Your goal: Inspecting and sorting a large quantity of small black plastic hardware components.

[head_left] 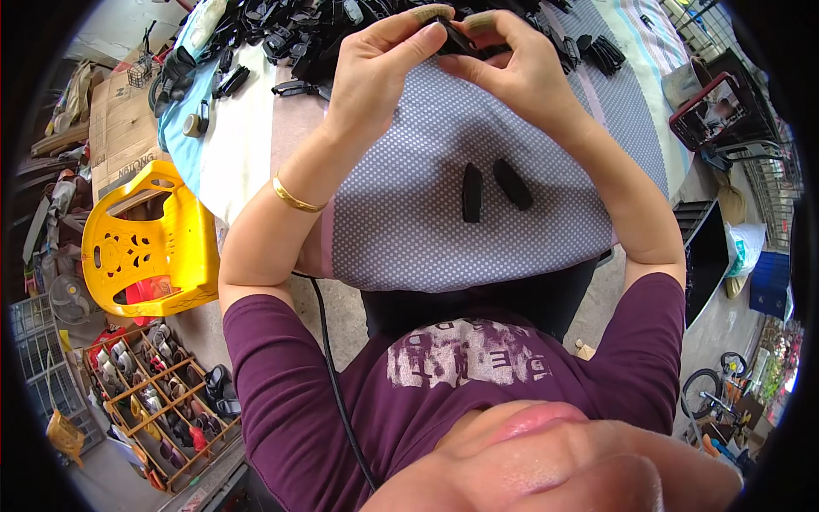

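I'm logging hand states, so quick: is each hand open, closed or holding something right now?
Left hand: closed, pinching a small black piece.
Right hand: closed, fingers curled on the same piece.

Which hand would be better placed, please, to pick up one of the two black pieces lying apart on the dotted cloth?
Probably the right hand: it sits above the right-hand loose piece, nearer than the left hand, though both hands are holding another black piece.
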`<state>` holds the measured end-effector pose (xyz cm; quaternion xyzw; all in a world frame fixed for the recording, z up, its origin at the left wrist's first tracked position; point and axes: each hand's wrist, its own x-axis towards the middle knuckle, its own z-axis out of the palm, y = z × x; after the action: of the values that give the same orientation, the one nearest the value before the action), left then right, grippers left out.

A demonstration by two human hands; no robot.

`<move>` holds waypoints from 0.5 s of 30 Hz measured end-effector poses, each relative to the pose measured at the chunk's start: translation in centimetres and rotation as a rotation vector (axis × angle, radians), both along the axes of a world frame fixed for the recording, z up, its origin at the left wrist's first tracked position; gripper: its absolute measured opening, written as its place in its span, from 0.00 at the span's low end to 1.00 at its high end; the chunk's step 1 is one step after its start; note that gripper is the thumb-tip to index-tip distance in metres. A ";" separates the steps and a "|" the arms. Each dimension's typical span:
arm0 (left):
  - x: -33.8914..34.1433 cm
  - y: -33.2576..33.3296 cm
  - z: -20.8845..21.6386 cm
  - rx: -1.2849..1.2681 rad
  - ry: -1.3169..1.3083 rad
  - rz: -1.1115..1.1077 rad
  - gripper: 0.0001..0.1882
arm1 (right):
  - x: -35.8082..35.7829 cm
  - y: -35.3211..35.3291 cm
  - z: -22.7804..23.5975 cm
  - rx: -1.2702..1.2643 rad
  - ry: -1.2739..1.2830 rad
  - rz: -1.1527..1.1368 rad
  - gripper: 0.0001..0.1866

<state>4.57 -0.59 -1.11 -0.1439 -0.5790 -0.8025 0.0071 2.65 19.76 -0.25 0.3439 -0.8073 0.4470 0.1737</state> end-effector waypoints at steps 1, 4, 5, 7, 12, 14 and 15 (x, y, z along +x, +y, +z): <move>-0.8 -0.9 0.0 -0.155 0.172 0.071 0.16 | 0.1 -0.1 0.3 -0.026 -0.216 0.108 0.20; -1.2 -1.8 -0.2 -0.260 0.258 0.033 0.23 | 0.7 -0.3 0.6 0.047 -0.331 0.143 0.18; -0.8 -1.5 -0.1 -0.260 0.255 0.033 0.23 | 0.9 -0.2 0.8 0.080 -0.280 0.117 0.16; 0.3 -0.8 0.6 -0.073 0.159 -0.123 0.16 | 1.1 -0.2 0.5 0.037 -0.184 0.134 0.15; 0.6 -2.6 5.3 -0.466 0.046 -0.178 0.14 | -0.4 2.0 2.5 0.249 -0.342 0.225 0.16; 0.4 -5.7 6.8 -1.178 0.430 -0.180 0.27 | -1.5 3.0 2.8 0.725 -0.267 0.418 0.18; 1.3 -7.0 7.5 -1.331 0.451 -0.169 0.27 | -1.2 2.5 3.3 0.822 -0.345 0.454 0.19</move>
<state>5.88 -7.55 6.36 -0.3248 -0.9179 -0.2265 -0.0248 1.42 22.28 3.09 0.4721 -0.8383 0.1686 -0.2140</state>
